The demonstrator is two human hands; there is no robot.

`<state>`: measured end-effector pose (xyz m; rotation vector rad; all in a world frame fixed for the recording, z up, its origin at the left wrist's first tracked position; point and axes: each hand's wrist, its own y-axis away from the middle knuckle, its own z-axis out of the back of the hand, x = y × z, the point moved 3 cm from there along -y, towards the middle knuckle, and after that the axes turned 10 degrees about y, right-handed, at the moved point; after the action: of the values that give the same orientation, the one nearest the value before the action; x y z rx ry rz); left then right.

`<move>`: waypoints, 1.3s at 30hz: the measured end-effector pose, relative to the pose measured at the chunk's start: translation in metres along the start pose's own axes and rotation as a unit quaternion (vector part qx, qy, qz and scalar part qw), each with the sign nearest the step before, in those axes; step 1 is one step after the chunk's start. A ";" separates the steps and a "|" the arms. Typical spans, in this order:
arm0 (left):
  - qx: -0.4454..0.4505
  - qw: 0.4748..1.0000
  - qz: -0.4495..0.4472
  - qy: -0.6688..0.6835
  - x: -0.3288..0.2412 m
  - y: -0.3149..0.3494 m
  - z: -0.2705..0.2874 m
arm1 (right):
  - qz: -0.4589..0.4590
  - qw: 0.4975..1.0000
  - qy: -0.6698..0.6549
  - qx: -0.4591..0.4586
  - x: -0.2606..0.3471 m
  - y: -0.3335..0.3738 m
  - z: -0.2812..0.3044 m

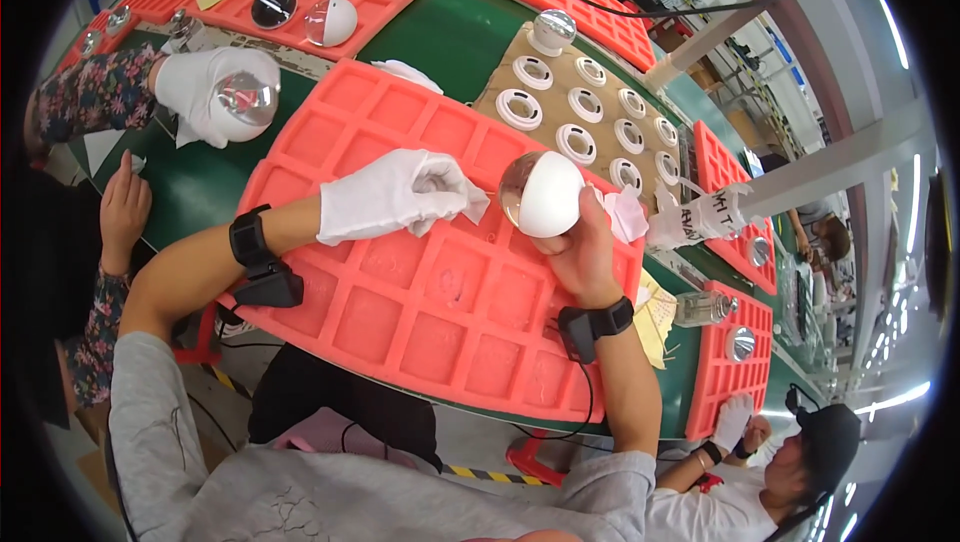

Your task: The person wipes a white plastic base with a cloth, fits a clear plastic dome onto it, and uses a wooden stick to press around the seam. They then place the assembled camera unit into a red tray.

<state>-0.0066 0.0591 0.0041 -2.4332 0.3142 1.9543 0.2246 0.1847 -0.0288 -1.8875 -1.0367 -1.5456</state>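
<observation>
My right hand [588,260], bare, has its fingers wrapped round a ball-shaped housing [553,199] with a white shell on one side and a clear, shiny dome on the other. My left hand [390,194] wears a white glove and pinches a small pale wipe [477,205], held just left of the dome and apart from it. Both hands are above a coral-red compartment tray [384,260] whose pockets show bare. Beside my right wrist lies a crumpled pinkish-white cloth [627,214].
Beyond the tray, a brown board [555,102] carries several white rings and one domed unit [553,30]. At left, a co-worker's gloved hand [190,92] holds a similar clear-domed ball [245,95]. A glass bottle [703,308] and yellow paper [655,320] are at right, near a metal post [800,174].
</observation>
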 end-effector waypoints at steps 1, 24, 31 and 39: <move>0.005 1.000 -0.002 -0.002 0.000 0.000 0.002 | -0.002 1.000 0.002 0.007 -0.001 -0.002 -0.001; -0.037 0.804 -0.379 -0.457 -0.025 0.023 0.002 | 0.002 0.996 0.094 0.008 0.003 0.003 -0.023; -0.169 0.711 -0.151 -0.666 -0.049 0.063 0.069 | 0.015 0.973 0.231 0.001 0.016 0.004 -0.032; -0.283 0.835 -0.055 -0.469 -0.039 0.085 0.099 | 0.013 0.970 0.242 0.016 0.003 0.002 -0.034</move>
<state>-0.1237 -0.0056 0.0304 -1.2467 -0.4723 3.1441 0.2062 0.1586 -0.0171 -1.3867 -0.8031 -1.8326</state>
